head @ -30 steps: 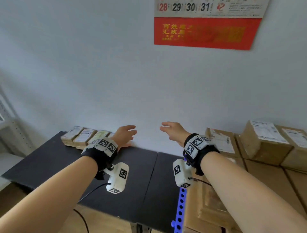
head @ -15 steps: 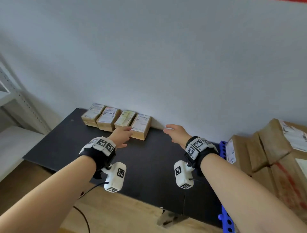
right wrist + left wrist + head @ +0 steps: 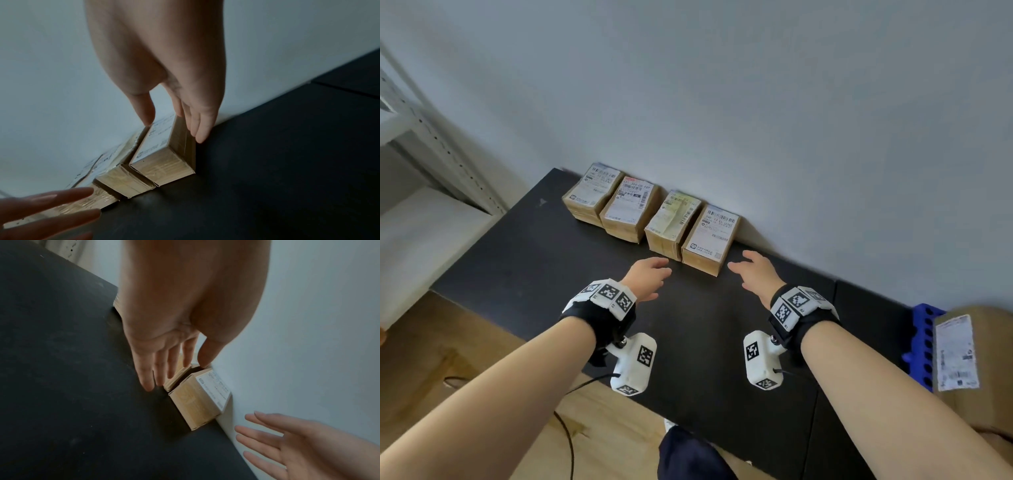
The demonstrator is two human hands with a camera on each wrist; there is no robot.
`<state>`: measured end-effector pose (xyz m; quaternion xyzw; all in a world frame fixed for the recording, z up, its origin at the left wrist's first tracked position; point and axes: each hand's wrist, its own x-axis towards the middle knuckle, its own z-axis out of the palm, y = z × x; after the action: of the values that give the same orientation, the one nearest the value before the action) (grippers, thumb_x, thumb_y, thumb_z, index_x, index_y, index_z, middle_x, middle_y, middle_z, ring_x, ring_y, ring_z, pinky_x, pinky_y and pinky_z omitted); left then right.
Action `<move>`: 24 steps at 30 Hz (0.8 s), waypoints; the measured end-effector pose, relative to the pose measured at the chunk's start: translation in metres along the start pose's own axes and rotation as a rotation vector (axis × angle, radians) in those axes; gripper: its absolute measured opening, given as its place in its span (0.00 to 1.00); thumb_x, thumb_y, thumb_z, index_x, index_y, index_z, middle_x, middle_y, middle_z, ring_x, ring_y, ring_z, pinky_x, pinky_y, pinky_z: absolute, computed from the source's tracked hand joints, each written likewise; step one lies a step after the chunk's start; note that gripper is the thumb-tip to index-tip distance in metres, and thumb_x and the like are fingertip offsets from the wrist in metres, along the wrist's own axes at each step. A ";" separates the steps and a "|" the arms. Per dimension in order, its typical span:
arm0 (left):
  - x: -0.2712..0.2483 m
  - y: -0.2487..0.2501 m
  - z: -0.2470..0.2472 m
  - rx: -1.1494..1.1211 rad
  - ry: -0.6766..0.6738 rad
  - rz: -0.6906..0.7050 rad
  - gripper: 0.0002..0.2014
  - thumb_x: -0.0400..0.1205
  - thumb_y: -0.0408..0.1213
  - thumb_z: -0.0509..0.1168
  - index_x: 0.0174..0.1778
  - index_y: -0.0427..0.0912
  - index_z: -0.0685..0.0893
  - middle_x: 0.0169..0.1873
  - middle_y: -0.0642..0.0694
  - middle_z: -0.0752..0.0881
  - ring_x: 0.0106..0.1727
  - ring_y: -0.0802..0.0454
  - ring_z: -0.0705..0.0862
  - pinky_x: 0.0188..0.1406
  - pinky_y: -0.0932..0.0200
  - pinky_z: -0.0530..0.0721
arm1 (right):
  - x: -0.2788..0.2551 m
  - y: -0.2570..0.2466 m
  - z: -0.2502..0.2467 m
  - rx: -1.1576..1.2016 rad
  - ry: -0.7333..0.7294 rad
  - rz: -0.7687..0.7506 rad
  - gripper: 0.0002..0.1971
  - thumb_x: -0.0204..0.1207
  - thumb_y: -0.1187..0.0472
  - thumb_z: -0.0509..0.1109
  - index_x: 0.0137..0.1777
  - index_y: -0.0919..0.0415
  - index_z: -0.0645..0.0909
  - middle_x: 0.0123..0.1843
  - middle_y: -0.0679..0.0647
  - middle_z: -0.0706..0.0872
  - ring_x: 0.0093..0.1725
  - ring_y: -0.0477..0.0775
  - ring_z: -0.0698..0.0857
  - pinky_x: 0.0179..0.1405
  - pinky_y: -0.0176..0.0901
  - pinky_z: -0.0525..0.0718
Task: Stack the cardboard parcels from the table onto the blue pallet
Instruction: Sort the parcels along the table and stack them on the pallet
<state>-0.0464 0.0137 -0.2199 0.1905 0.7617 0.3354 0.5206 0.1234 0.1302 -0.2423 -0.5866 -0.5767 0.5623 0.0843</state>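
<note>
Several small cardboard parcels with white labels stand in a row against the wall at the back of the black table. The rightmost parcel lies between my hands. My left hand hovers open at its front left corner, fingers straight, in front of the neighbouring parcel. My right hand is open at its right side, fingers beside the side face and thumb above the label. Neither hand holds anything. The blue pallet shows at the right edge.
A larger labelled cardboard box sits on the pallet at the far right. White metal shelving stands to the left of the table. The wall runs directly behind the parcels. A black cable hangs over the wooden floor below my left arm.
My view has tilted down from the wall calendar to the table. Both hands have moved down to either side of the rightmost parcel, staying open.
</note>
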 end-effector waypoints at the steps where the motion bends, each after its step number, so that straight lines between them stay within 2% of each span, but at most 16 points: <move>1: 0.007 -0.001 -0.001 0.013 0.000 -0.006 0.22 0.85 0.35 0.58 0.76 0.44 0.70 0.64 0.42 0.78 0.61 0.49 0.77 0.67 0.48 0.76 | 0.008 -0.001 0.003 0.011 -0.002 0.012 0.32 0.79 0.60 0.68 0.81 0.61 0.60 0.79 0.61 0.67 0.77 0.59 0.70 0.76 0.56 0.70; 3: 0.020 -0.004 -0.001 0.025 0.000 -0.021 0.22 0.85 0.35 0.58 0.76 0.44 0.70 0.66 0.42 0.77 0.60 0.51 0.77 0.66 0.49 0.77 | 0.023 -0.001 0.009 0.027 -0.009 0.030 0.35 0.78 0.59 0.70 0.82 0.60 0.58 0.80 0.61 0.66 0.77 0.60 0.69 0.76 0.57 0.70; 6: 0.033 -0.010 -0.003 0.018 -0.006 -0.055 0.21 0.85 0.35 0.58 0.76 0.45 0.70 0.65 0.43 0.78 0.64 0.49 0.77 0.66 0.49 0.77 | 0.040 0.000 0.020 0.069 -0.003 0.052 0.39 0.77 0.57 0.72 0.83 0.60 0.55 0.81 0.61 0.64 0.78 0.60 0.67 0.77 0.60 0.69; 9: 0.042 -0.016 -0.007 0.015 -0.022 -0.074 0.21 0.85 0.34 0.58 0.76 0.45 0.70 0.66 0.43 0.77 0.67 0.47 0.76 0.65 0.50 0.77 | 0.055 -0.001 0.031 0.151 0.049 0.075 0.38 0.78 0.58 0.70 0.82 0.63 0.54 0.80 0.58 0.67 0.77 0.59 0.69 0.76 0.59 0.69; 12: 0.051 -0.021 -0.012 0.008 -0.038 -0.079 0.21 0.85 0.35 0.58 0.76 0.45 0.71 0.68 0.43 0.77 0.66 0.49 0.77 0.65 0.49 0.77 | 0.066 -0.005 0.039 0.225 0.083 0.087 0.30 0.79 0.61 0.68 0.78 0.64 0.62 0.73 0.57 0.77 0.70 0.57 0.77 0.67 0.48 0.75; 14: 0.056 -0.023 -0.015 0.009 -0.053 -0.078 0.21 0.85 0.35 0.58 0.76 0.46 0.71 0.68 0.44 0.77 0.67 0.48 0.77 0.66 0.49 0.78 | 0.071 -0.007 0.043 0.258 0.092 0.091 0.26 0.78 0.62 0.69 0.75 0.62 0.67 0.70 0.57 0.80 0.67 0.56 0.80 0.60 0.45 0.77; 16: 0.059 -0.024 -0.018 0.013 -0.072 -0.078 0.21 0.85 0.35 0.58 0.75 0.46 0.71 0.68 0.44 0.77 0.67 0.48 0.77 0.65 0.50 0.77 | 0.072 -0.007 0.047 0.281 0.101 0.101 0.26 0.77 0.64 0.70 0.74 0.61 0.67 0.69 0.57 0.80 0.66 0.56 0.81 0.61 0.47 0.79; 18: 0.063 -0.025 -0.020 0.019 -0.088 -0.070 0.21 0.85 0.36 0.58 0.75 0.46 0.71 0.67 0.44 0.77 0.63 0.50 0.77 0.62 0.52 0.77 | 0.071 -0.005 0.050 0.285 0.107 0.101 0.26 0.77 0.64 0.70 0.74 0.59 0.67 0.69 0.56 0.80 0.67 0.56 0.80 0.64 0.50 0.78; 24: 0.073 -0.025 -0.027 0.002 -0.116 -0.063 0.20 0.84 0.35 0.59 0.74 0.46 0.72 0.59 0.47 0.78 0.60 0.52 0.77 0.60 0.53 0.77 | 0.066 -0.004 0.055 0.263 0.121 0.070 0.26 0.77 0.65 0.69 0.74 0.55 0.67 0.70 0.54 0.80 0.68 0.54 0.79 0.68 0.53 0.77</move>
<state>-0.0981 0.0338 -0.2799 0.1860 0.7363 0.3064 0.5739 0.0601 0.1523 -0.2962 -0.6232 -0.4709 0.5992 0.1755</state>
